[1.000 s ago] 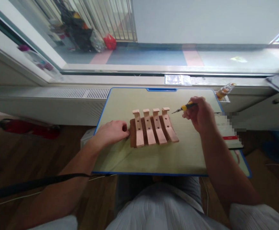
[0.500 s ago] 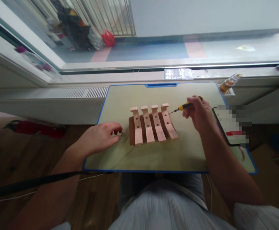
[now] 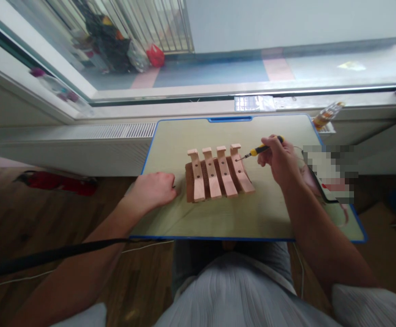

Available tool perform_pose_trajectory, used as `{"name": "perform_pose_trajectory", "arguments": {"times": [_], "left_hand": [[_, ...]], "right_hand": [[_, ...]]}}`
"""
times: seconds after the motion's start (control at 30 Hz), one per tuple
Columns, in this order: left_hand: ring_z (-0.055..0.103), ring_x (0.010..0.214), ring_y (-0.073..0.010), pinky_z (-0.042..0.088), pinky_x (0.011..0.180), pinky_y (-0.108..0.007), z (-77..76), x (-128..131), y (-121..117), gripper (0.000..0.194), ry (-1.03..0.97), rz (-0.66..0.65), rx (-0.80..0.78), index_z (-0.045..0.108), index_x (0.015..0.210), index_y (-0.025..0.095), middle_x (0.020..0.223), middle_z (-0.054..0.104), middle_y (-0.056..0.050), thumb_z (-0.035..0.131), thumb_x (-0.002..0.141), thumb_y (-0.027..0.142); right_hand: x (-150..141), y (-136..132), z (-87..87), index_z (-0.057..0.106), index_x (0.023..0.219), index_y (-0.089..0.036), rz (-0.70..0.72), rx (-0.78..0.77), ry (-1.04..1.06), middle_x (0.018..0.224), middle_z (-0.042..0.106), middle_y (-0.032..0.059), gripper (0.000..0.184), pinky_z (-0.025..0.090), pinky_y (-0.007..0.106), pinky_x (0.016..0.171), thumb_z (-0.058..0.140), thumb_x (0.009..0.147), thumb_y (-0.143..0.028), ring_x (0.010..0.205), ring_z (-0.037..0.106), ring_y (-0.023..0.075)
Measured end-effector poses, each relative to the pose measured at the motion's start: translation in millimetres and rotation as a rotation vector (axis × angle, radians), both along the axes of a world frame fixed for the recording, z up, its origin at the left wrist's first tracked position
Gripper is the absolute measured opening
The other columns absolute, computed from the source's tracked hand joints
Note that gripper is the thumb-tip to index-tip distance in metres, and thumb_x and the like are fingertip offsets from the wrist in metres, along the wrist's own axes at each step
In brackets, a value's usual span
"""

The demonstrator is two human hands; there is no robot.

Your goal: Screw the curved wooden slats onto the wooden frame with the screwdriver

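Note:
My right hand (image 3: pixel 277 156) is closed around a yellow and black screwdriver (image 3: pixel 256 151). The screwdriver's thin tip reaches the upper hole of the rightmost pale wooden hook (image 3: pixel 242 172). Several such hooks, each with a bent top and two dark holes, stand side by side on a brown textured base (image 3: pixel 189 181) in the middle of the board. Left of that base, my left hand (image 3: pixel 155 188) is closed, knuckles up, and apart from it. What its fingers hold, if anything, is hidden; a small dark bit shows at the fingertips.
The pale, blue-edged board (image 3: pixel 276 218) spans my lap, against a white radiator (image 3: pixel 123 131). A tablet-like device (image 3: pixel 330 181), partly blurred out, lies at right by my forearm. A bottle (image 3: pixel 328 116) and a clear packet (image 3: pixel 254 103) are near the window. A dark strap crosses lower left.
The screwdriver tip has moved left, from beside the rightmost hook onto its upper hole. My left hand has turned from a visible thumb-and-finger pinch to a closed, knuckles-up pose.

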State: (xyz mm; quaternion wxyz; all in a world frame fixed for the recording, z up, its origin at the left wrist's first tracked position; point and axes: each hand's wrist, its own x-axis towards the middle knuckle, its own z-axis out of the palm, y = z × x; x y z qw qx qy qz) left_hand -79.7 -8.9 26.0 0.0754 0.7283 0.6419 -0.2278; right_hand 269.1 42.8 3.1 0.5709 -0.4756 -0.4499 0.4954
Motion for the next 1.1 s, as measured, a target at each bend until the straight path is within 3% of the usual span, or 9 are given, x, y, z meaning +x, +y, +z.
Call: {"name": "perform_pose_trajectory", "arguments": {"times": [0.17,0.33,0.47,0.63,0.83,1.1], "left_hand": [[0.076,0.088,-0.0329,0.046,0.070,-0.037,10.8,-3.7,9.5,0.024,-0.088,0.018,0.101,0.073,0.086,0.023,0.093,0.081,-0.013,0.058,0.085,0.041],[0.064,0.070,-0.0166,0.046,0.067,-0.028,29.1,0.8,12.8,0.015,-0.697,0.076,0.276,0.071,0.083,0.023,0.077,0.073,0.000,0.067,0.082,0.037],[0.065,0.067,-0.0150,0.046,0.061,-0.026,34.0,33.2,16.0,0.010,-1.140,0.107,0.249,0.074,0.082,0.022,0.075,0.073,0.001,0.078,0.076,0.028],[0.073,0.069,-0.0178,0.055,0.062,-0.027,26.0,75.8,28.0,0.018,-1.549,0.165,0.153,0.075,0.086,0.021,0.077,0.077,-0.002,0.087,0.074,0.028],[0.068,0.066,-0.0121,0.055,0.063,-0.023,18.0,99.3,36.5,0.021,-1.727,0.152,0.196,0.081,0.089,0.018,0.076,0.076,-0.001,0.093,0.076,0.029],[0.068,0.063,-0.0121,0.056,0.062,-0.023,18.2,107.2,35.3,0.024,-1.828,0.194,0.171,0.082,0.088,0.018,0.073,0.075,-0.001,0.097,0.075,0.030]], "right_hand": [[1.4,-0.7,1.2,0.048,0.066,-0.027,-0.025,0.016,0.006,0.047,0.049,-0.0076,0.034,0.036,0.028,0.044,0.073,0.087,-0.039,0.041,0.046,0.0117],[1.6,0.8,0.0,0.049,0.067,-0.027,-0.018,0.012,0.074,0.046,0.052,-0.0068,0.034,0.036,0.025,0.042,0.076,0.085,-0.041,0.040,0.047,0.0111],[0.5,0.2,-1.4,0.055,0.070,-0.025,0.022,0.012,0.158,0.048,0.054,-0.0066,0.034,0.037,0.023,0.040,0.082,0.083,-0.041,0.041,0.050,0.0106],[-1.6,-5.3,3.2,0.059,0.081,-0.024,0.200,0.035,0.237,0.057,0.065,-0.0050,0.036,0.044,0.023,0.043,0.085,0.087,-0.049,0.043,0.056,0.0115],[-2.2,-7.2,5.6,0.057,0.086,-0.025,0.257,0.081,0.276,0.061,0.067,-0.0064,0.040,0.046,0.022,0.045,0.085,0.091,-0.053,0.047,0.059,0.0107],[-2.3,-8.6,7.4,0.057,0.088,-0.025,0.249,0.112,0.305,0.065,0.069,-0.0070,0.040,0.049,0.023,0.047,0.085,0.092,-0.053,0.051,0.061,0.0110]]}}
